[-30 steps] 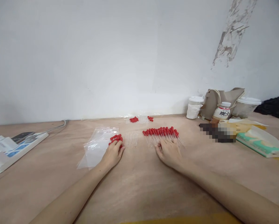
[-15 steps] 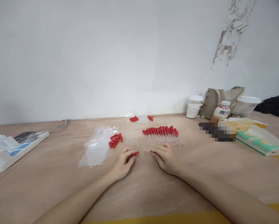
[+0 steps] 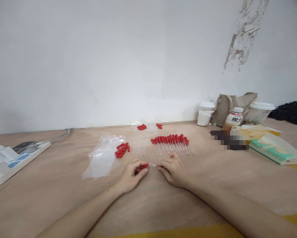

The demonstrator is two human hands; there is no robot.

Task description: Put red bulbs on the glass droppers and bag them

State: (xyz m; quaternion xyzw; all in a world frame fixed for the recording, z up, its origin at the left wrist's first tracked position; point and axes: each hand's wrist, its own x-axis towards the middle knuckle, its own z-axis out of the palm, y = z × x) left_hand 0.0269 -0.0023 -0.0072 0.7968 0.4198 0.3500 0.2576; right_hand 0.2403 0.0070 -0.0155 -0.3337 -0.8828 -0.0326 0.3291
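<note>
My left hand [image 3: 132, 175] pinches a red rubber dropper bulb [image 3: 144, 166] between thumb and fingers, its mouth pointing right. My right hand [image 3: 172, 169] is closed on a thin clear dropper tube [image 3: 152, 165], whose end meets the mouth of the bulb. Whether the tube sits inside the bulb I cannot tell. Beyond my left hand lie a pile of loose red bulbs [image 3: 122, 150] and a row of bare clear tubes [image 3: 138, 148]. Past my right hand, several droppers with red bulbs fitted [image 3: 170, 140] lie side by side.
Clear zip bags [image 3: 103, 158] lie left of the bulbs. More bagged red bulbs [image 3: 141, 127] rest by the wall. A power strip [image 3: 21, 162] stands at the left. Cups, a bottle [image 3: 234, 119], a grey bag [image 3: 222, 110] and a tissue pack [image 3: 274, 148] occupy the right.
The gap between my hands has closed: the clear tube's end now meets the bulb's mouth. More of the bulb shows between my left fingers. The view has shifted slightly.
</note>
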